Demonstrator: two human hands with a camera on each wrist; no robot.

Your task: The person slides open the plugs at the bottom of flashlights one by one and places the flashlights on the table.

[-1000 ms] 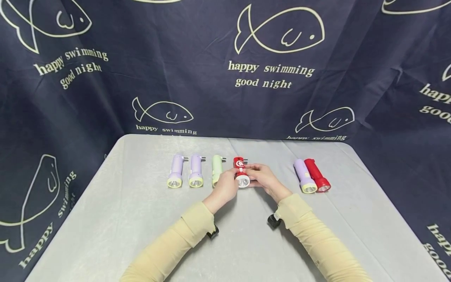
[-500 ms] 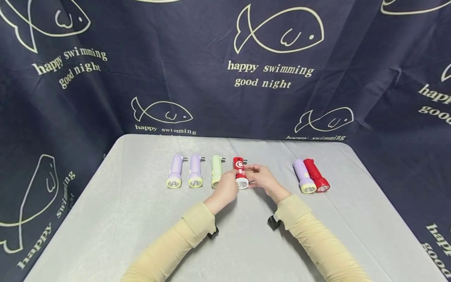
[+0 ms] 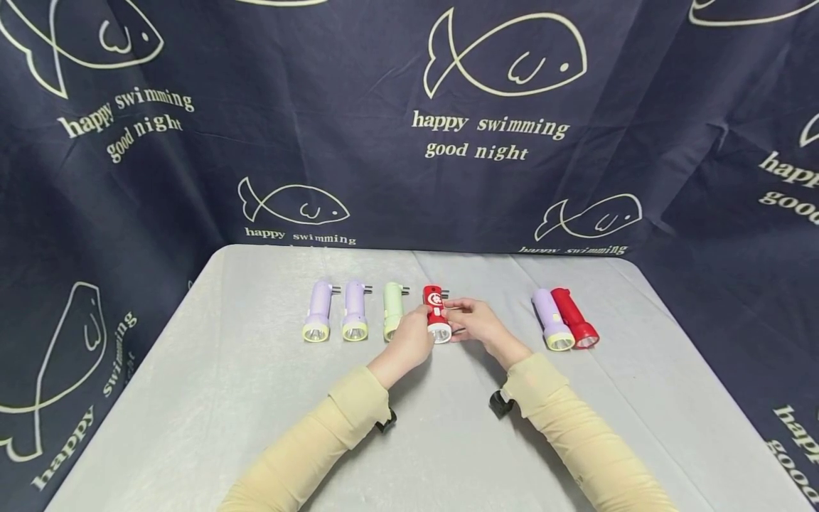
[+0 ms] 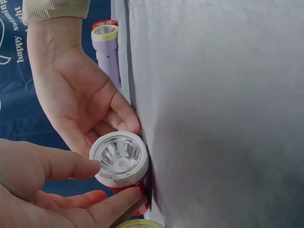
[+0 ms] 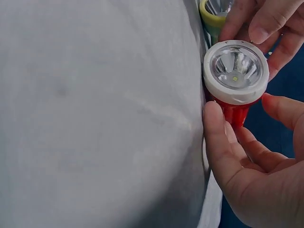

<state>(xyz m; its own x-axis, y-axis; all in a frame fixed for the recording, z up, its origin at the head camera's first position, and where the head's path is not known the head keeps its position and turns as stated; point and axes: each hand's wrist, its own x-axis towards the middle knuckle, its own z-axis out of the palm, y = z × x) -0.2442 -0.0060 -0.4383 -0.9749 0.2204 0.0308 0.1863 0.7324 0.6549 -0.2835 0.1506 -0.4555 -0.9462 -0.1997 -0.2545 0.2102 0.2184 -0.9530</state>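
Observation:
A red flashlight [image 3: 438, 332] with a white rim and two plug prongs lies on the table, lens toward me. My left hand [image 3: 411, 341] grips its left side, thumb close to the white switch. On the other side my right hand [image 3: 480, 326] holds the body between thumb and fingers. In the left wrist view the left hand's thumb lies by the white rim [image 4: 118, 178]. The right wrist view has the right hand [image 5: 256, 166] curved round the red body below the rim. A green flashlight [image 3: 393, 302] stands just left, partly behind my left hand.
Two purple flashlights [image 3: 355, 309] with yellow rims lie farther left, prongs to the right. At right, a purple flashlight [image 3: 547, 313] and a red one [image 3: 579, 320] lie side by side, touching. The grey-covered table [image 3: 256, 398] backs onto a dark blue fish-print curtain [image 3: 384, 178].
Both hands stay at the red flashlight. The left fingers have shifted slightly near the switch, which shows more plainly than half a second ago. The other flashlights have not moved.

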